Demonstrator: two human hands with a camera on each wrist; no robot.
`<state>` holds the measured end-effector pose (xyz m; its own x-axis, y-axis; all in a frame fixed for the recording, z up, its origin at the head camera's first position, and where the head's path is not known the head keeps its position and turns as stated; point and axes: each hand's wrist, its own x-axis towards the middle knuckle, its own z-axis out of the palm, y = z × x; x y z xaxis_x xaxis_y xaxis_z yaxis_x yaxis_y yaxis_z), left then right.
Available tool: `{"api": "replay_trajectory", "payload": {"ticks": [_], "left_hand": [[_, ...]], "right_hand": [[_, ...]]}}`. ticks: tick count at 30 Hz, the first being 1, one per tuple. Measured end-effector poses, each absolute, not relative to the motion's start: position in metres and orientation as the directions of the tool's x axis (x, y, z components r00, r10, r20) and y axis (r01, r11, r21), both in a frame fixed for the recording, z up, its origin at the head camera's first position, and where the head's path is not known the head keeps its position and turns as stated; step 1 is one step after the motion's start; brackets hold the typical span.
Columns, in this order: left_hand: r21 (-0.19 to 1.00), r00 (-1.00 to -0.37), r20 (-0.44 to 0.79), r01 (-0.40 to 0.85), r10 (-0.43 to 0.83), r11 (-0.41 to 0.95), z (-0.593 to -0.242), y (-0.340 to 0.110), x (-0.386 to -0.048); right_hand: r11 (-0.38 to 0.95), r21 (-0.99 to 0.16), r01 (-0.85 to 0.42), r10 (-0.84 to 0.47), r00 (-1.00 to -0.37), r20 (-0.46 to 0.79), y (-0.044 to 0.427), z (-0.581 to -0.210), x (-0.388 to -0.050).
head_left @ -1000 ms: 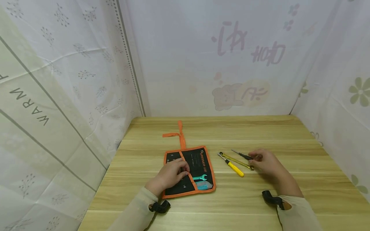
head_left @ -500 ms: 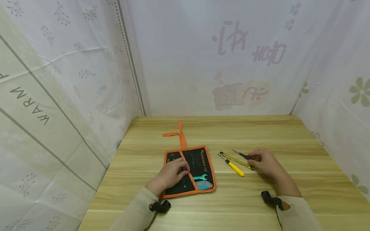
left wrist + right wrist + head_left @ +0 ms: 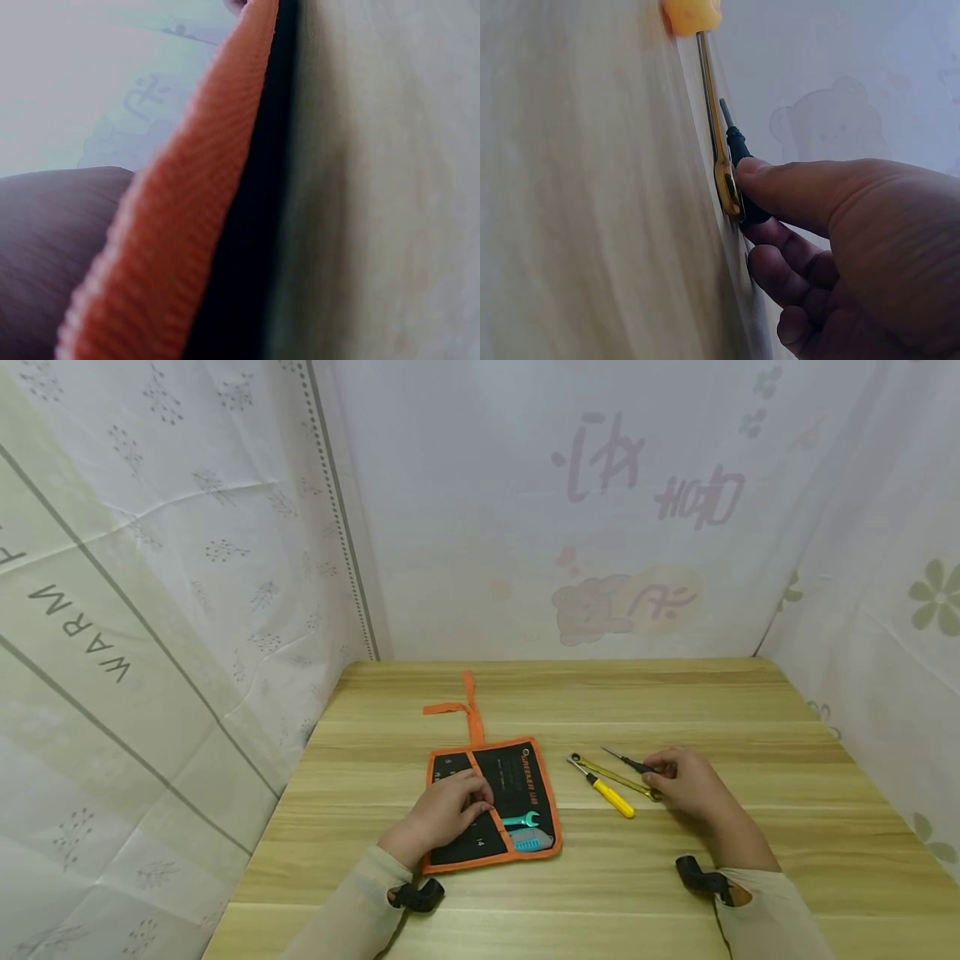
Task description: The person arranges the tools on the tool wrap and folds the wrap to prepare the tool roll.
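Observation:
A black tool pouch with orange trim (image 3: 517,785) lies spread on the table, a green wrench (image 3: 521,819) and a grey-and-teal tool (image 3: 530,839) in its pocket. My left hand (image 3: 447,806) rests on the pouch, thumb and fingers pinching the orange pocket edge. My right hand (image 3: 686,783) pinches the dark handle of a small screwdriver (image 3: 637,766); its thin shaft points away to the left. Beside it lie a gold ratchet wrench (image 3: 611,774) and a yellow-handled screwdriver (image 3: 613,797). In the right wrist view, the dark handle (image 3: 739,146) is between thumb and fingers.
The wooden table (image 3: 585,893) reaches back to a pale printed curtain (image 3: 465,527), with more curtain at both sides. An orange tie strap (image 3: 472,714) extends from the pouch's far edge. Black devices are strapped at both wrists.

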<state>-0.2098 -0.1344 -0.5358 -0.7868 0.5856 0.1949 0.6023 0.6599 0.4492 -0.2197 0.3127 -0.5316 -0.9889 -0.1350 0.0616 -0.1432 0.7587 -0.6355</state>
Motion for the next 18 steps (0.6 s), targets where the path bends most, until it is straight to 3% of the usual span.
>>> {"api": "replay_trajectory", "payload": {"ticks": [18], "left_hand": [[0.448,-0.789,0.204,0.601,0.579,0.662,-0.538,-0.135,-0.21]], "right_hand": [[0.729,-0.665,-0.16,-0.131,-0.987,0.094,0.297,-0.527,-0.218]]}}
